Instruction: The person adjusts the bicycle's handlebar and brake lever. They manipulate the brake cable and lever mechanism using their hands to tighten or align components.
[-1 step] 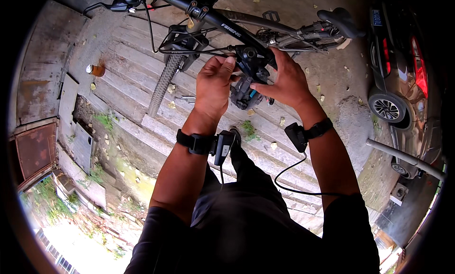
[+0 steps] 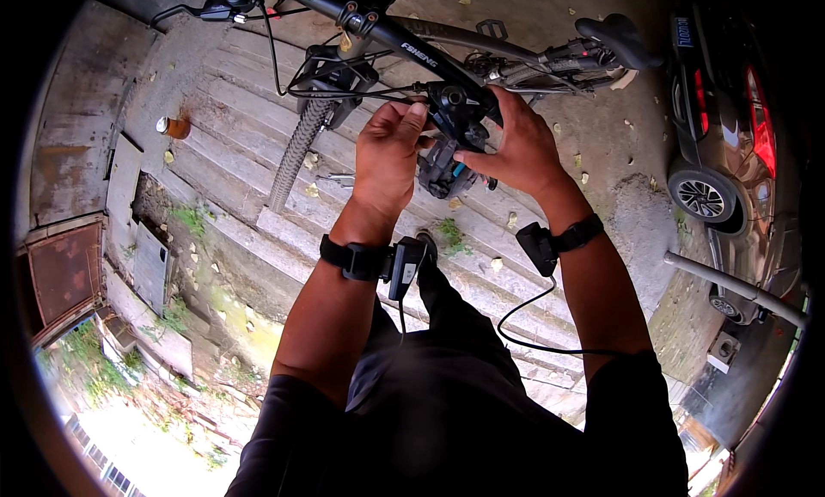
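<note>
A bicycle's black handlebar (image 2: 404,43) crosses the top, with a black control unit (image 2: 455,108) on its right part and loose-looping cables (image 2: 322,94) beside it. My left hand (image 2: 388,153) is closed at the left of the control unit, thumb against curled fingertips; whatever is pinched there is hidden. My right hand (image 2: 520,149) grips around the bar and control unit from the right, fingers up high and thumb lower down. Beneath them sits a dark bulky object (image 2: 440,166) with a blue stripe, partly hidden. Both wrists wear strapped devices with wires.
The front tire (image 2: 290,166) stands on stone steps (image 2: 228,230), and the saddle (image 2: 614,41) is at upper right. A parked car (image 2: 735,179) and a metal pole (image 2: 730,284) line the right. An orange can (image 2: 174,128) and rusty metal panels (image 2: 67,273) are at left.
</note>
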Tool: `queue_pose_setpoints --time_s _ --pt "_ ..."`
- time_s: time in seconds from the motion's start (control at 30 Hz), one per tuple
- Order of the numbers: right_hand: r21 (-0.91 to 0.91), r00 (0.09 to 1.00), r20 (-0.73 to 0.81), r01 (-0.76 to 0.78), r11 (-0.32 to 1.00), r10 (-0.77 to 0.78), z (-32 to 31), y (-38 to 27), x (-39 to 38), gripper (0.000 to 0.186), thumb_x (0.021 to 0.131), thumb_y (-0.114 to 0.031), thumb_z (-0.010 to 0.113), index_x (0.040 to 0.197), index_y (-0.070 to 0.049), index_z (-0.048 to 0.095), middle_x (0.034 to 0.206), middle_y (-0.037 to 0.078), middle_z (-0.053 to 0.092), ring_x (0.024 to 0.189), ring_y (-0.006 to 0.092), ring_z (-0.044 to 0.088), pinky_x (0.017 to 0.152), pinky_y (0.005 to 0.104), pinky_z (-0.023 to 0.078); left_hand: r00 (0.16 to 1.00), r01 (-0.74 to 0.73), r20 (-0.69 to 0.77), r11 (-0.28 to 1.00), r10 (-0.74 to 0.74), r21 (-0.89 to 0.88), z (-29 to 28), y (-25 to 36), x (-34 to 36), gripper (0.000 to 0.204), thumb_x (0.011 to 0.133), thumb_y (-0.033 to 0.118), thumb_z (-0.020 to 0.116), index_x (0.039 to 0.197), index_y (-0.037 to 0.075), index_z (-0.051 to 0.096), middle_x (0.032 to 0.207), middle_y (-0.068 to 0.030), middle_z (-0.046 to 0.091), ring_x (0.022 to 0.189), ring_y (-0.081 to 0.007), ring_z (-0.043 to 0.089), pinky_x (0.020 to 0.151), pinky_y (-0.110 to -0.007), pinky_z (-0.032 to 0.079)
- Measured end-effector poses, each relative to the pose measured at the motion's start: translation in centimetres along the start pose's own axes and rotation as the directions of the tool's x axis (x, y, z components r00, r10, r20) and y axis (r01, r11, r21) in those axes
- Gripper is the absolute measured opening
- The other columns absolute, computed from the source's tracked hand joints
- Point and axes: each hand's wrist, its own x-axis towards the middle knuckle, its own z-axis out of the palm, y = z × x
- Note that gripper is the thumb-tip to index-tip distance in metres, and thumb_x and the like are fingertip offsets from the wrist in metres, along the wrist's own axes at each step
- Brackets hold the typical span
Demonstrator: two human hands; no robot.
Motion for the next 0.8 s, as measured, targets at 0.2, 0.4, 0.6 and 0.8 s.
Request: queue_pose_setpoints --time_s 0.2,0.4,0.6,0.8 --pt "-0.008 1.0 -0.014 0.013 1.0 -0.014 -0.1 -0.1 0.0 0.104 0.063 -0.047 0.091 0.143 0.001 0.046 0.131 0.021 0.061 0.12 0.0381 0.06 0.104 0.0454 0.046 1.0 0.011 -0.027 0.999 -0.01 0.04 -0.3 0.3 0.0 0.018 0.103 0.022 0.067 0.097 0.005 0.066 0.087 -0.0015 0.07 0.079 -0.0086 0.062 0.071 -0.025 0.048" --pt "0.005 1.0 -0.015 0.018 1.0 -0.018 0.0 -0.1 0.0 0.103 0.063 -0.047 0.091 0.143 0.0 0.046 0.13 0.021 0.062 0.12 0.038 0.06 0.103 0.0456 0.046 0.999 -0.032 -0.016 0.99 0.034 0.14 -0.4 0.3 0.3 0.015 0.101 0.019 0.068 0.095 0.006 0.067 0.087 -0.0018 0.071 0.079 -0.0085 0.062 0.071 -0.025 0.046" --pt "0.008 1.0 -0.001 0.021 1.0 -0.021 -0.1 0.0 -0.1 0.104 0.062 -0.047 0.091 0.143 0.0 0.046 0.131 0.021 0.062 0.12 0.0381 0.06 0.104 0.0461 0.046 0.997 -0.072 0.031 0.99 0.069 0.119 -1.0 0.2 0.4 0.011 0.102 0.015 0.066 0.098 0.005 0.07 0.09 -0.003 0.073 0.081 -0.0093 0.064 0.074 -0.025 0.046" --pt "-0.005 0.998 0.004 0.056 0.998 -0.056 -0.1 0.3 -0.2 0.111 0.061 -0.055 0.091 0.144 0.0 0.044 0.133 0.022 0.061 0.121 0.0399 0.059 0.105 0.0461 0.045 0.996 -0.075 0.057 0.994 0.071 0.083 -1.2 0.1 0.4 0.011 0.102 0.012 0.065 0.106 0.005 0.072 0.095 -0.0027 0.074 0.085 -0.0107 0.066 0.078 -0.027 0.049"
